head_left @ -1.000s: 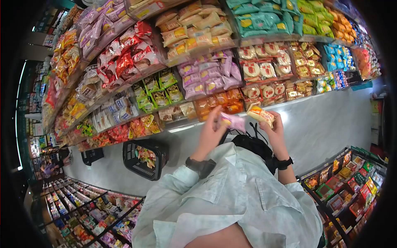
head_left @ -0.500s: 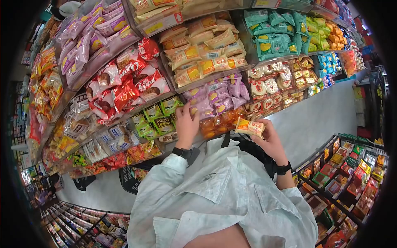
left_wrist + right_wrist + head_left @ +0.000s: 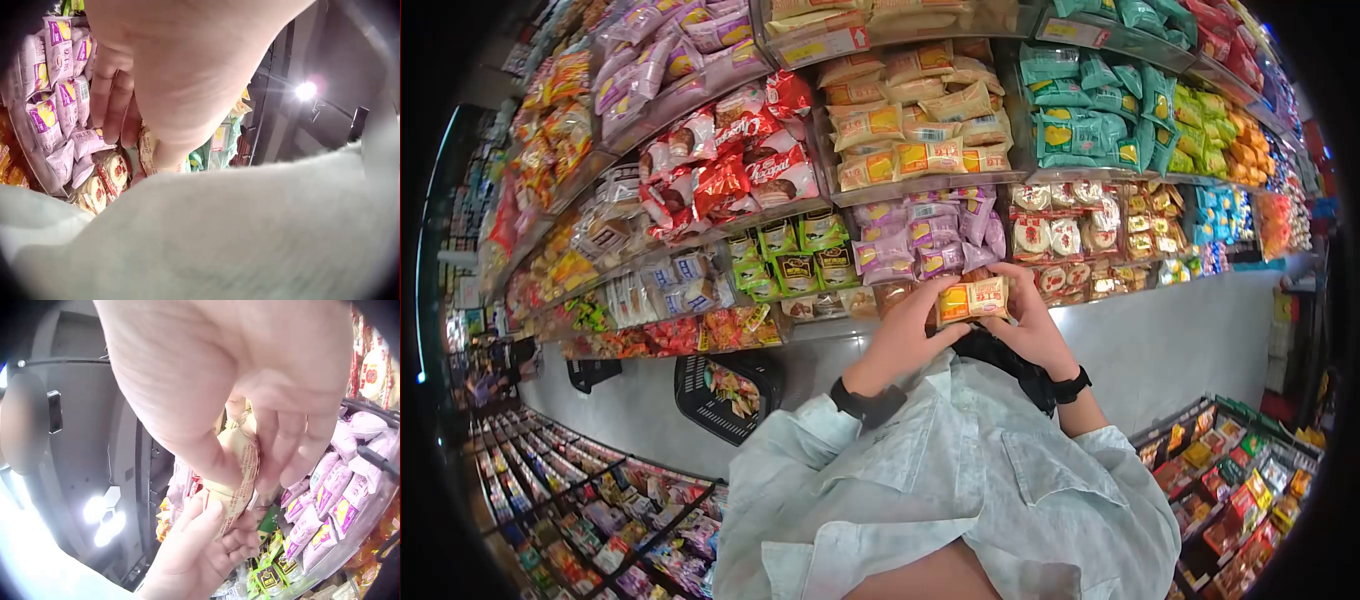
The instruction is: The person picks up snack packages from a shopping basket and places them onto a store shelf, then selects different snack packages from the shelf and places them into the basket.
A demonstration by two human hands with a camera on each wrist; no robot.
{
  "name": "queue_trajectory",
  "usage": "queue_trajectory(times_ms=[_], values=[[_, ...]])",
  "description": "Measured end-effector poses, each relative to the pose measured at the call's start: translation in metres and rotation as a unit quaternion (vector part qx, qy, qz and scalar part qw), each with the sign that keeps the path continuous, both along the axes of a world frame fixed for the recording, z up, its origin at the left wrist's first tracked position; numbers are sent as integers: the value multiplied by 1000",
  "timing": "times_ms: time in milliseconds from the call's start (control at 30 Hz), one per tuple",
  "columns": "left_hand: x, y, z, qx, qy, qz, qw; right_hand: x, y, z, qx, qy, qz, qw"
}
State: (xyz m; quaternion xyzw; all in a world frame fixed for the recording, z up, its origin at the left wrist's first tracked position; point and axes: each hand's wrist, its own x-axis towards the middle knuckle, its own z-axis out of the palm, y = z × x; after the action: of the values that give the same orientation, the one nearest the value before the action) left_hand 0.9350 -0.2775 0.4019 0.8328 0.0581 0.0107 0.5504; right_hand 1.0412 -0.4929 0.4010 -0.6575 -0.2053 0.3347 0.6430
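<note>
A cream-and-yellow snack packet (image 3: 972, 300) is held between both hands in front of the shelf. The left hand (image 3: 907, 335) pinches its left end, thumb below and fingers above. At its right end the right hand (image 3: 1032, 325) grips it, fingers over the top edge. In the right wrist view the packet (image 3: 240, 465) shows its printed back, with the right hand (image 3: 231, 381) around one end and the left hand (image 3: 200, 550) at the other. The left wrist view shows the left hand (image 3: 169, 69) hiding most of the packet.
Purple packets (image 3: 935, 240), red packets (image 3: 735, 160), green packets (image 3: 795, 262) and cream packets (image 3: 925, 155) fill shelf bins ahead. A black basket (image 3: 725, 395) holding packets stands on the floor at left. Low display racks (image 3: 1240, 480) stand behind on both sides.
The left hand first left the small purple packet at the purple bin, then came back to the cream packet. The right hand has moved slightly left, bringing that packet between both hands.
</note>
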Motion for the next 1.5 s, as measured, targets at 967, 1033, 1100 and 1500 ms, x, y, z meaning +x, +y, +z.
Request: queue_trajectory(times_ms=[967, 1033, 1100, 1500], values=[[148, 70, 30, 210, -202, -7, 957, -78, -95, 19, -77, 47, -294, 951], [129, 86, 37, 180, -185, -4, 966, -75, -94, 42, -113, 7, -306, 945], [110, 102, 48, 158, -190, 6, 969, -70, -94, 84, -165, -48, -297, 939], [-61, 112, 278, -55, -633, -76, 769, -68, -115, 377, 153, -497, 259, 814]])
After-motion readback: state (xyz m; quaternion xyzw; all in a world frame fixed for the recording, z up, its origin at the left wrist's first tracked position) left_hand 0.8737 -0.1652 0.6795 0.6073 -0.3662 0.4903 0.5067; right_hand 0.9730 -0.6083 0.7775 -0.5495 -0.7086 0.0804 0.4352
